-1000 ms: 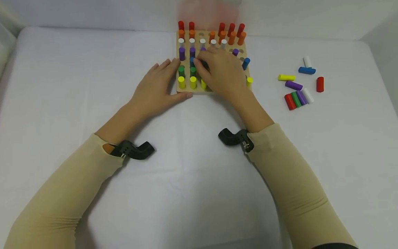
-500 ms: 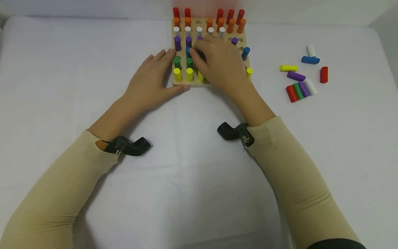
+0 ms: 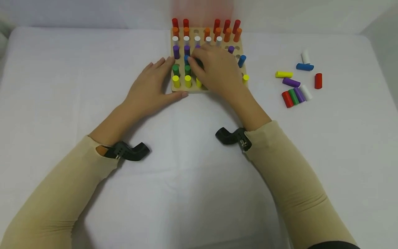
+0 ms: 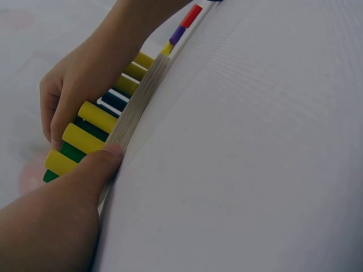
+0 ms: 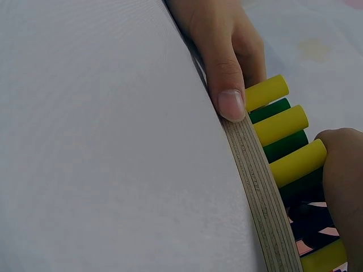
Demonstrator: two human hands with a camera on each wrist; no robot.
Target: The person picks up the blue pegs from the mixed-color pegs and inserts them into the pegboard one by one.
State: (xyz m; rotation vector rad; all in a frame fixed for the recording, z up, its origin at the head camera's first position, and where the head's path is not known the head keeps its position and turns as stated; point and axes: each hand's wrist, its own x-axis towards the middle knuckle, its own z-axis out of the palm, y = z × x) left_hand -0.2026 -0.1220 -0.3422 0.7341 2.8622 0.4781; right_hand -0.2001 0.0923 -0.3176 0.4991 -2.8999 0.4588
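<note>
A square wooden pegboard (image 3: 192,89) with rows of coloured pegs stands at the back of the table. My left hand (image 3: 149,86) braces its front left corner, thumb (image 5: 231,105) against the front edge and the other fingers, spread and fairly straight, along the left side. My right hand (image 3: 219,69) is over the middle of the board, fingers bent down among the pegs. Its thumb and forefinger pinch a blue peg (image 3: 186,60) in the second column; the fingertips are partly hidden. Green pegs (image 3: 187,70) and yellow pegs (image 3: 188,81) stand just in front.
Loose pegs lie right of the board: a yellow peg (image 3: 284,74), a blue peg (image 3: 304,67), a red peg (image 3: 318,81) and several more. Red pegs (image 3: 217,26) and orange pegs (image 3: 206,33) fill much of the back rows. A pale wall (image 3: 280,15) rises behind.
Both hands keep their places at the board. The whole head view shifts up and then back down a little. No peg visibly moves.
</note>
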